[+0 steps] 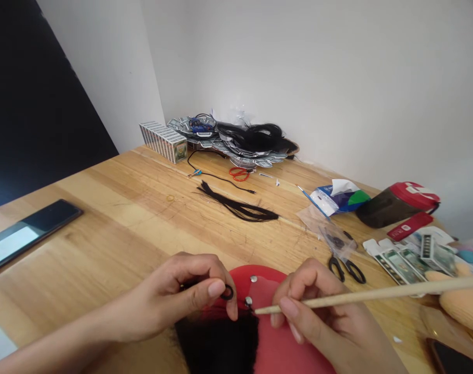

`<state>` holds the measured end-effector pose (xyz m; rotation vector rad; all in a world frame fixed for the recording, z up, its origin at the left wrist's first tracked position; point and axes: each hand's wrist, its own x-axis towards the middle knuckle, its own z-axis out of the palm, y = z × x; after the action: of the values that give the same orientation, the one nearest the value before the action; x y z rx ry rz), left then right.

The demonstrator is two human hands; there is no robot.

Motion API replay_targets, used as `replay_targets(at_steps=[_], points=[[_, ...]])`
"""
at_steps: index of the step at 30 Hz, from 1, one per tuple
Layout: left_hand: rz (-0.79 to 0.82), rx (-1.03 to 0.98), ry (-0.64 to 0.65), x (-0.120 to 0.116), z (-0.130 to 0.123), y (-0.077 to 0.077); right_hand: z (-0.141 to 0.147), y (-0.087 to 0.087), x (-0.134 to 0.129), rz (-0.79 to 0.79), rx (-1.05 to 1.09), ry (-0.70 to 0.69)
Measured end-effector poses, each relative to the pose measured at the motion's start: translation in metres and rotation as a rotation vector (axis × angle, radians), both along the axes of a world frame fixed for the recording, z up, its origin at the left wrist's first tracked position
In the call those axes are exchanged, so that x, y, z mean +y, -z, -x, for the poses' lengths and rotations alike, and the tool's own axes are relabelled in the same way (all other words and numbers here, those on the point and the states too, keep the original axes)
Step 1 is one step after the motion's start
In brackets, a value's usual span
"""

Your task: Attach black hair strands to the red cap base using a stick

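My left hand pinches a small black ring between thumb and fingers, just above a tuft of black hair. My right hand grips a long thin wooden stick, its tip touching a metal stud on a red rounded piece that lies at the table's near edge. A second stud sits a little higher on the red piece. The hair covers the red piece's left part.
A loose black hair strand lies mid-table. Black scissors, a plastic bag, packets and a red-lidded dark container crowd the right. A phone rests at left. Boxes, more hair and red scissors sit by the wall.
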<state>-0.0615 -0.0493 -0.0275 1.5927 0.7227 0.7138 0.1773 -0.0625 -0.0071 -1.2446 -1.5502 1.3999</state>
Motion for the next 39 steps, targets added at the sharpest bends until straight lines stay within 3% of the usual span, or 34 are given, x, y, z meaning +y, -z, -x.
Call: replay_targets(at_steps=[9,17,34,39], points=[[-0.005,0.024,0.020,0.000,0.000,0.002,-0.009,0.008,0.003,-0.023,-0.016,-0.085],[0.027,0.033,0.046,0.002,-0.001,0.004,0.003,0.000,-0.001,-0.057,-0.040,0.025],[0.010,0.080,0.076,0.001,-0.002,-0.001,0.011,-0.006,-0.005,-0.182,-0.160,0.105],[0.002,0.085,0.083,0.001,-0.002,-0.002,0.008,-0.004,-0.005,-0.148,-0.189,0.120]])
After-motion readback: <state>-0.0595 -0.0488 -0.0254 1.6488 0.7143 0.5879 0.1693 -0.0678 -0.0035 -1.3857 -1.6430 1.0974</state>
